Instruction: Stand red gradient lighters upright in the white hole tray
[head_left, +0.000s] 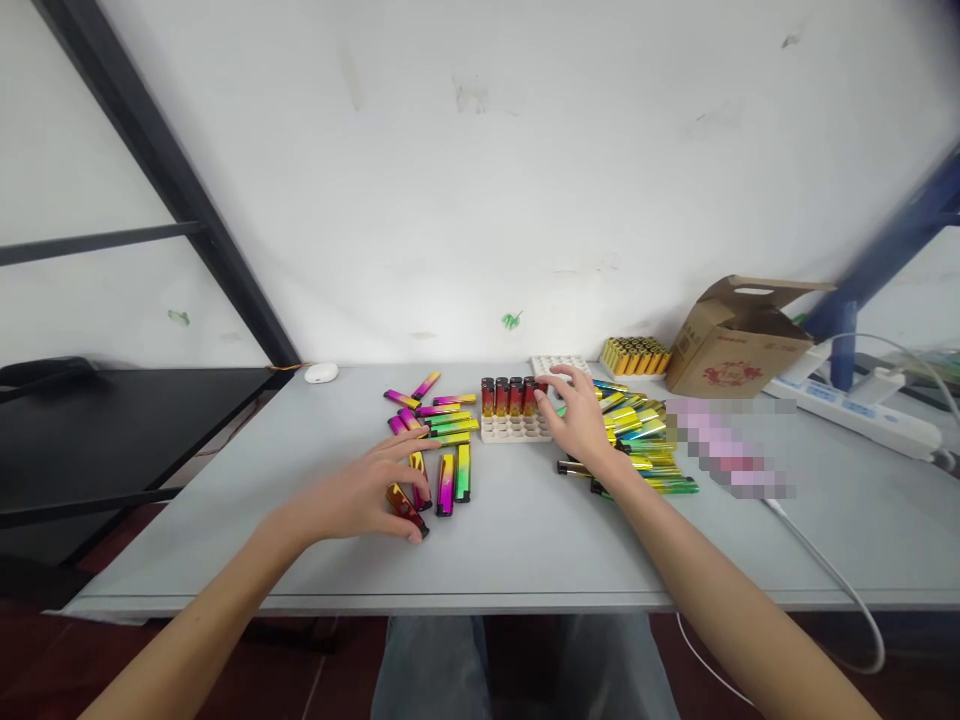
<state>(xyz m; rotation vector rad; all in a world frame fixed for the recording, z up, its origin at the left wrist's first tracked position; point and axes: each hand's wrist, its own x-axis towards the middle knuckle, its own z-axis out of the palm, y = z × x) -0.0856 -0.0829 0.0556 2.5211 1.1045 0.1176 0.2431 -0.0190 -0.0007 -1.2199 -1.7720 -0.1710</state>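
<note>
My left hand (367,490) is low over the table, thumb and fingers spread around a dark red lighter (405,510); whether it touches the lighter is unclear. Beside it lie a magenta-and-yellow lighter (445,485) and a green-and-yellow lighter (463,473), among several more. In the middle, a white tray with holes (517,432) carries upright red lighters (508,398) in its back part. My right hand (577,415) is at the tray's right end, thumb and forefinger closed on a red lighter (541,385) standing there. Its lower part is partly hidden by the fingers.
Right of the tray is a pile of yellow, green and blue lighters (645,440). Behind stand another white tray (559,364), a block of yellow lighters (636,355) and an open cardboard box (739,345). A power strip (855,410), a cable (825,570) and a white case (321,373) lie around.
</note>
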